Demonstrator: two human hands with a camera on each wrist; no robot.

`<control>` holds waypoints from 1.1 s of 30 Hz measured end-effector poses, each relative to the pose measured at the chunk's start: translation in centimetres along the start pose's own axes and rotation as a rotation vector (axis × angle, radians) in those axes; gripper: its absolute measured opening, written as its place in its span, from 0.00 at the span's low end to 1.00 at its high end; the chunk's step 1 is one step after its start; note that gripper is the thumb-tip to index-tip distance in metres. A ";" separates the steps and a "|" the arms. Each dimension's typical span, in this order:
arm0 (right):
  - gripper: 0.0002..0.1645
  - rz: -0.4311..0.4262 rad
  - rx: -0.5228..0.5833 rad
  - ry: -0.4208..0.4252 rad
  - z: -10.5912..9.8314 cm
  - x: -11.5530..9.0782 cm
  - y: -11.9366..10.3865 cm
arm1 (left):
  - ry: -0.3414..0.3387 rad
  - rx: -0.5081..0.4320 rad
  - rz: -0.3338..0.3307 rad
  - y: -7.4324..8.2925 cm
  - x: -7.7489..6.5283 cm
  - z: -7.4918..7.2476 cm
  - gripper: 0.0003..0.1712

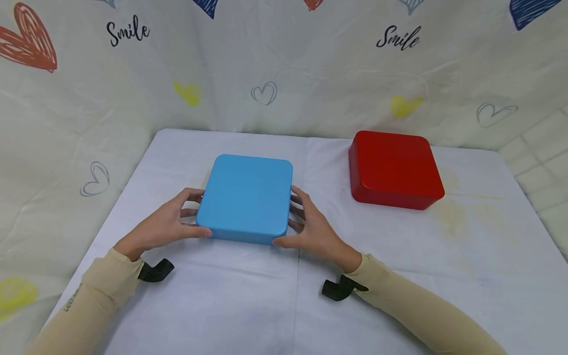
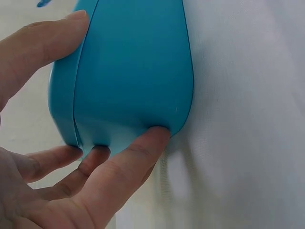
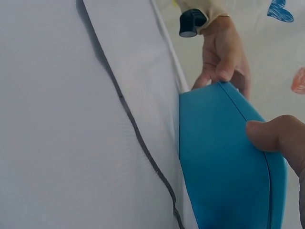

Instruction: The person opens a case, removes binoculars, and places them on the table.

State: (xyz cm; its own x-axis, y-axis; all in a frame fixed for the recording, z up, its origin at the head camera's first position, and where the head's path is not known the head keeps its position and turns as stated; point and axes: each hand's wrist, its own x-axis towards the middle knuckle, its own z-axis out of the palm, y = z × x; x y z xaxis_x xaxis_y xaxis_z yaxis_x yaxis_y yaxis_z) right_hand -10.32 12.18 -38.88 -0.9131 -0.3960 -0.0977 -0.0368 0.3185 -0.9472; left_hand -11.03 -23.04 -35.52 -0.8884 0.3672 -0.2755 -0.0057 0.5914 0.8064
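Note:
A square blue lidded box (image 1: 246, 195) lies on the white-covered table, left of centre in the head view. My left hand (image 1: 161, 224) grips its left side, thumb at the front corner and fingers along the side wall. At the opposite side my right hand (image 1: 317, 231) holds it the same way. The left wrist view shows fingertips pressing the blue box (image 2: 133, 67) near its base, with the thumb (image 2: 43, 45) by the lid seam. In the right wrist view the right thumb (image 3: 276, 136) lies across the lid seam; that hand's other fingers are hidden.
A red box (image 1: 397, 167) of similar shape stands at the back right of the table (image 1: 248, 296). Behind hangs a pale cloth (image 1: 310, 69) printed with hearts and lettering. Black wrist-worn pieces (image 1: 155, 271) stick out from both sleeves.

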 end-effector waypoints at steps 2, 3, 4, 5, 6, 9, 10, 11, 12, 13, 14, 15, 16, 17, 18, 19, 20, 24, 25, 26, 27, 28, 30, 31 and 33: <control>0.72 -0.003 0.003 -0.001 0.1 -0.1 0.0 | 0.002 0.003 -0.007 -0.1 0.0 0.0 0.57; 0.72 -0.002 0.001 -0.001 0.1 -0.1 0.0 | 0.003 0.002 -0.010 -0.1 -0.1 0.0 0.57; 0.72 -0.002 0.002 -0.001 0.1 -0.2 0.0 | 0.003 0.001 -0.011 -0.2 -0.1 0.0 0.57; 0.72 -0.002 0.003 -0.001 0.2 -0.2 0.0 | 0.003 0.002 -0.012 -0.2 -0.1 0.0 0.57; 0.72 0.000 0.003 -0.001 0.2 -0.2 0.0 | 0.002 0.004 -0.012 -0.2 -0.1 0.1 0.57; 0.72 0.001 0.006 -0.001 0.3 -0.4 -0.1 | 0.001 0.008 -0.014 -0.3 -0.3 0.1 0.57; 0.72 -0.001 0.009 -0.002 0.3 -0.4 -0.1 | 0.000 0.009 -0.015 -0.3 -0.3 0.1 0.58; 0.72 -0.001 0.013 -0.003 0.4 -0.5 -0.1 | 0.000 0.010 -0.015 -0.3 -0.4 0.1 0.58; 0.72 0.000 0.015 -0.004 0.4 -0.5 -0.1 | 0.000 0.009 -0.016 -0.2 -0.4 0.1 0.58; 0.72 0.000 0.017 -0.005 0.4 -0.5 -0.1 | 0.001 0.008 -0.016 -0.2 -0.5 0.1 0.58; 0.72 0.000 0.019 -0.006 0.4 -0.6 -0.1 | 0.001 0.009 -0.015 -0.2 -0.5 0.1 0.58; 0.72 0.001 0.022 -0.007 0.5 -0.6 -0.1 | 0.001 0.007 -0.014 -0.2 -0.6 0.1 0.58; 0.72 0.002 0.022 -0.008 0.5 -0.7 -0.1 | 0.001 0.008 -0.013 -0.2 -0.6 0.1 0.58; 0.72 0.004 0.020 -0.007 0.5 -0.7 -0.1 | 0.002 0.009 -0.012 -0.2 -0.7 0.1 0.58; 0.72 0.004 0.017 -0.007 0.5 -0.7 -0.2 | 0.002 0.008 -0.010 -0.3 -0.7 0.1 0.58; 0.72 0.003 0.015 -0.008 0.6 -0.8 -0.2 | 0.002 0.010 -0.009 -0.3 -0.8 0.1 0.58; 0.72 0.005 0.015 -0.009 0.6 -0.8 -0.2 | 0.001 0.010 -0.009 -0.3 -0.8 0.1 0.58; 0.73 0.010 0.009 -0.008 0.7 -0.9 -0.2 | 0.001 0.006 -0.013 -0.4 -1.0 0.2 0.58; 0.73 0.011 0.008 -0.008 0.7 -0.9 -0.2 | 0.000 0.006 -0.015 -0.4 -1.0 0.2 0.57; 0.73 0.012 0.007 -0.007 0.7 -1.0 -0.2 | -0.001 0.004 -0.015 -0.4 -1.0 0.2 0.57; 0.73 0.012 0.006 -0.007 0.7 -1.0 -0.3 | -0.001 0.003 -0.017 -0.4 -1.1 0.2 0.57; 0.73 0.012 0.006 -0.007 0.7 -1.0 -0.3 | -0.003 0.002 -0.017 -0.3 -1.1 0.2 0.57; 0.73 0.012 0.006 -0.007 0.8 -1.1 -0.3 | -0.005 0.001 -0.016 -0.3 -1.2 0.2 0.57; 0.73 0.013 0.006 -0.005 0.8 -1.1 -0.3 | -0.007 0.000 -0.015 -0.3 -1.2 0.2 0.57; 0.73 0.013 0.009 -0.005 0.8 -1.2 -0.3 | -0.008 0.001 -0.014 -0.3 -1.2 0.2 0.57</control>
State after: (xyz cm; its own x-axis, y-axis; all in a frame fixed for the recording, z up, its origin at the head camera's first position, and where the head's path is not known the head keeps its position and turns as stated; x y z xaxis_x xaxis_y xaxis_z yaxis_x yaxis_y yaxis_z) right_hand -8.91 11.83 -38.71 -0.9114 -0.3962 -0.1113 -0.0213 0.3154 -0.9487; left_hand -9.86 -23.52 -35.50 -0.8847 0.3645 -0.2905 -0.0175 0.5969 0.8021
